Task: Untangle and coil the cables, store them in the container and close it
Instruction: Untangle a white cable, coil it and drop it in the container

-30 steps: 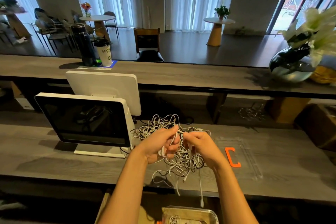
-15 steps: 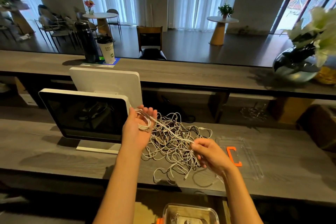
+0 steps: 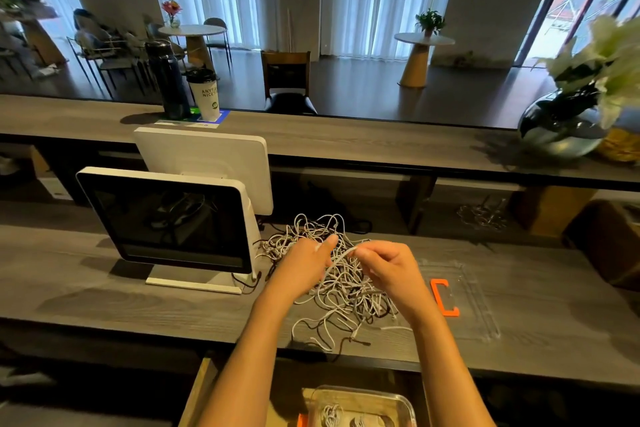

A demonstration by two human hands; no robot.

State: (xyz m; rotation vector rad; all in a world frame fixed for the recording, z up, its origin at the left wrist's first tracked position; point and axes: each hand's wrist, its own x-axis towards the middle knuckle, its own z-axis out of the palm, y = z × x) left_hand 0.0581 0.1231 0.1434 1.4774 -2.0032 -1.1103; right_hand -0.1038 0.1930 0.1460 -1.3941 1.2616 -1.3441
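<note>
Both hands up over the tangled heap of white and dark cables (image 3: pixel 341 284) on the grey wooden counter (image 3: pixel 104 291). Left hand (image 3: pixel 304 262) curled round a small white coil, right hand (image 3: pixel 388 269) pinching one white strand (image 3: pixel 341 256), strung short between them, running left-right. Clear plastic container (image 3: pixel 360 406) below the counter edge, open, coils inside; clear lid with orange clip (image 3: pixel 445 296) flat at right.

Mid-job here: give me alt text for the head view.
Both hands, left hand and right hand, hold a white cable between them above a tangled cable pile on the grey counter. A clear lid lies right; the container sits below.
</note>
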